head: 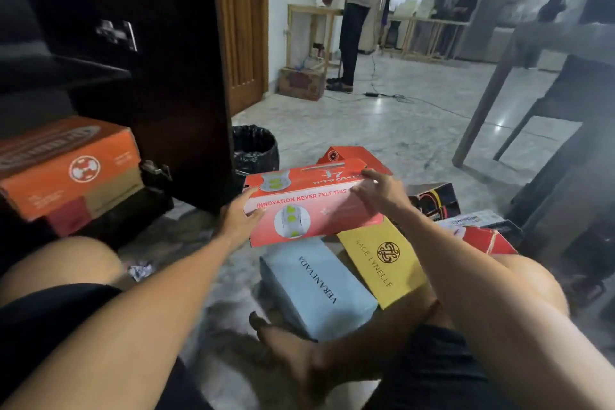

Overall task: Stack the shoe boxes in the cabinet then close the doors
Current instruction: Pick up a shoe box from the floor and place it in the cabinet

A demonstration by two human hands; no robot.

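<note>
I hold a red shoe box (pixel 309 206) with white lettering above the floor, between my two hands. My left hand (pixel 238 218) grips its left end and my right hand (pixel 379 190) grips its top right edge. Under it lie a pale blue box (pixel 316 289) and a yellow box (pixel 382 266) on the floor. Another red box (pixel 352 156) sits just behind. At the left, an orange box (pixel 70 166) rests on top of other boxes in the dark cabinet (pixel 100 76). The cabinet's dark door (pixel 186 76) stands open.
A black box (pixel 432 198) and more boxes (pixel 482 233) lie to the right. A bin with a black liner (pixel 254 146) stands behind the door. A table leg (pixel 479 110) and chair are at the right. A person (pixel 356 10) stands in the background. My bare legs frame the floor.
</note>
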